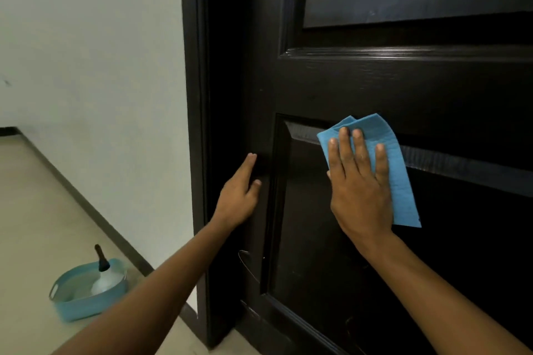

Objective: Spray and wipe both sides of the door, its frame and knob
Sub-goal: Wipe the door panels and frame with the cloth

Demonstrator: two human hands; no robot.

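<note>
Both forearms reached up to the door (360,89). Right hand (360,181), fingers spread flat, pressed blue cloth (395,153) vs lower panel's top edge; left hand (240,190) lay flat on the stile. Cloth looked soft, light; prob. best pinned by palm. Spray bottle (103,274) sat in tub (86,308) on floor.

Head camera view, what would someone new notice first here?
The bright blue cloth stands out, pressed flat against the dark door by the right hand. The left hand rests on the door's edge, and a blue basin sits on the floor lower left.
</note>
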